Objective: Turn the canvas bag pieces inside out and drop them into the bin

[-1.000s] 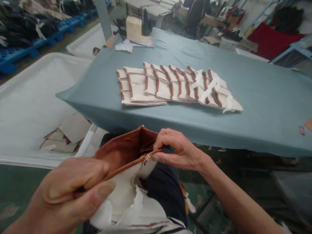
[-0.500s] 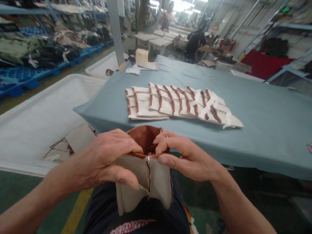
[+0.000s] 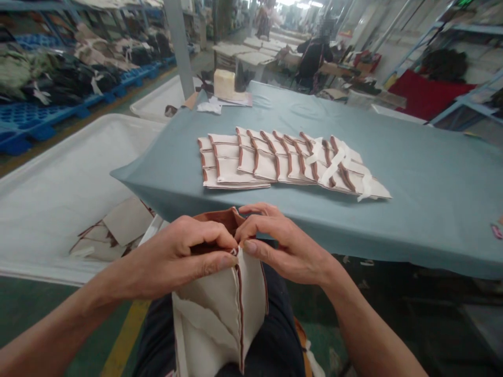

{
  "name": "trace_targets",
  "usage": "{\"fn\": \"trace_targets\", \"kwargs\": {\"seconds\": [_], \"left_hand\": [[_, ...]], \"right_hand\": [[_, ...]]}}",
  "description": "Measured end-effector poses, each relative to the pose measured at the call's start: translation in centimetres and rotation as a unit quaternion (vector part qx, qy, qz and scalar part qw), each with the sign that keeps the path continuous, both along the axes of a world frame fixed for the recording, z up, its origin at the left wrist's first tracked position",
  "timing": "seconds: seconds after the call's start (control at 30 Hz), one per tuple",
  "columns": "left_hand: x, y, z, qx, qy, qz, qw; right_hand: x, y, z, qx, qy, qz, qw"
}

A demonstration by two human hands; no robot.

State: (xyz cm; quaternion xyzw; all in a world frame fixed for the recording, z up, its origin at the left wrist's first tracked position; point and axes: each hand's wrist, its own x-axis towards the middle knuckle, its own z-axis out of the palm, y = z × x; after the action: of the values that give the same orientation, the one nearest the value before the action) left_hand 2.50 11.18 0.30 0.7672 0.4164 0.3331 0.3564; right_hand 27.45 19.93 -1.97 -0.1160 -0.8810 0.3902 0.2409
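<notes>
A cream fabric pouch [image 3: 208, 309] with a brown lining hangs upright in front of my lap, its mouth upward. My left hand [image 3: 192, 251] pinches its top edge just left of the brown-edged seam that runs down the near side. Right beside it, my right hand [image 3: 271, 235] grips the same rim on the other side of the seam, thumb outside and fingers inside the mouth. The inside of the pouch is mostly hidden by my fingers. Beyond my hands, a row of overlapping cream pieces with brown edges [image 3: 267, 162] lies on the blue-covered table [image 3: 424, 199].
A white bin [image 3: 43, 209] at the left holds several cream pieces [image 3: 126, 222]. A yellowish block [image 3: 224, 85] stands at the table's far left corner, near a metal post [image 3: 178, 47]. Blue pallets with fabric piles [image 3: 90, 68] line the left. A person [image 3: 314, 57] sits farther back.
Both hands have drawn together at the seam, and my left thumb has closed onto the rim. The pouch's near side now hangs lower, with its seam showing longer.
</notes>
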Motion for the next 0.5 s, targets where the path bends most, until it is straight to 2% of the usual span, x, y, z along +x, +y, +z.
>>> {"fn": "trace_targets", "kwargs": {"seconds": [0.17, 0.33, 0.5], "left_hand": [[-0.8, -0.3, 0.2, -0.037, 0.0, -0.008, 0.999], [-0.4, -0.9, 1.1, 0.011, 0.027, -0.002, 1.0], [0.0, -1.7, 0.8, 0.082, 0.058, 0.038, 0.994]], "right_hand": [[-0.6, -0.6, -0.6, -0.007, 0.029, -0.001, 1.0], [-1.5, -1.8, 0.1, 0.024, 0.066, -0.042, 0.997], [-2.4, -2.9, 0.7, 0.083, 0.078, -0.08, 0.99]]}}
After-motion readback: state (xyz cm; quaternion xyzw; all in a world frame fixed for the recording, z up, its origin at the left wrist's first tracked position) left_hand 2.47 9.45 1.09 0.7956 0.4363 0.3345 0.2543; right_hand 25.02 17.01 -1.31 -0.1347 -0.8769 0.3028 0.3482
